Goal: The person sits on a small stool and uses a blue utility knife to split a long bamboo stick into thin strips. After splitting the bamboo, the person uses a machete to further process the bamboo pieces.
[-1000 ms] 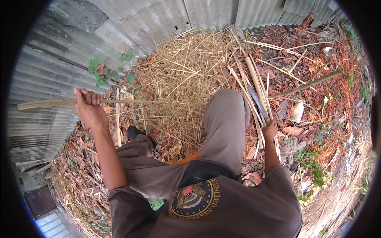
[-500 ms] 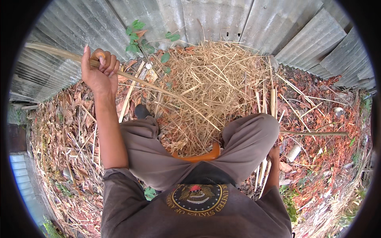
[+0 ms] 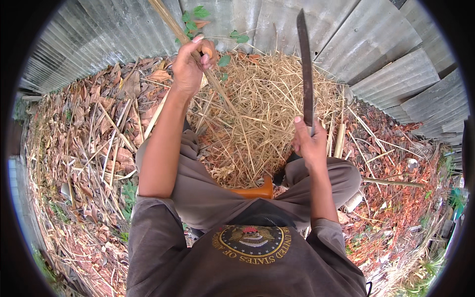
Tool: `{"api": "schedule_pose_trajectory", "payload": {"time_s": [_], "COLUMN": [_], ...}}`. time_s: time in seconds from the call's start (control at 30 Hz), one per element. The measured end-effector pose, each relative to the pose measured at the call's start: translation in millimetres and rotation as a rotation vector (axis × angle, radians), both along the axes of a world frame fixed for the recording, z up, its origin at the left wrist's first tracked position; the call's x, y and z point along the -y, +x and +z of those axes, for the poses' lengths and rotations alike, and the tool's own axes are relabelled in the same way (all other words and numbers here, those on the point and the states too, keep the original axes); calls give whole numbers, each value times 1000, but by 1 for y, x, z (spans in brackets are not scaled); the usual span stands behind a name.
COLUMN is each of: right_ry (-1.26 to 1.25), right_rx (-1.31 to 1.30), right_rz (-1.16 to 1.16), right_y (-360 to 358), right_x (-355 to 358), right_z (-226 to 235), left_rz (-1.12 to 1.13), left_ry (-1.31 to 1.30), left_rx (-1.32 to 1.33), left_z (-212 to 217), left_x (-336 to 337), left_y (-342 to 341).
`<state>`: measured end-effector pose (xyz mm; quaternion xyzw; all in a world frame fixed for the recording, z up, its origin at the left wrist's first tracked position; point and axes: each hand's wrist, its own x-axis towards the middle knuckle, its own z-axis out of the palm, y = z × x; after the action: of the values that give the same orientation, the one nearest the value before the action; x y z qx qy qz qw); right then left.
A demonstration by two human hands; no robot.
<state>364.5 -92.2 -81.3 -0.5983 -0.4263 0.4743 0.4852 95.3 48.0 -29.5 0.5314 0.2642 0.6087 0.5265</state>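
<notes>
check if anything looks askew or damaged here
Mildly: the corrugated metal sheets at upper right overlap at uneven angles, so that part of the wall looks askew. The long knife in the right hand and pale strip in the left hand show no obvious breaks.

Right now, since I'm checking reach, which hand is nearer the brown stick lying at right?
Right. In view, the right hand is left of the brown stick, the left hand much farther left.

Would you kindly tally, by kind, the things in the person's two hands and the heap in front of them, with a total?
Long knife, in the right hand: 1
Pale strip, in the left hand: 1
Straw-coloured heap: 1
Total: 3
</notes>
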Motion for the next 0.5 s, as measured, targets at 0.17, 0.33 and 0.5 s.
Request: {"api": "schedule_pose_trajectory", "payload": {"time_s": [0.17,0.33,0.5], "right_ry": [-318,-301,-525], "right_rx": [32,190,315], "right_rz": [160,280,370], "right_y": [-78,-83,-82], "right_x": [-3,15,14], "right_z": [-169,-256,-271], "left_rz": [87,432,555], "left_ry": [-75,-193,-286], "left_rx": [204,288,331], "left_z": [-9,-15,-11], "left_x": [-13,-28,-30], "left_y": [-7,-18,-17]}}
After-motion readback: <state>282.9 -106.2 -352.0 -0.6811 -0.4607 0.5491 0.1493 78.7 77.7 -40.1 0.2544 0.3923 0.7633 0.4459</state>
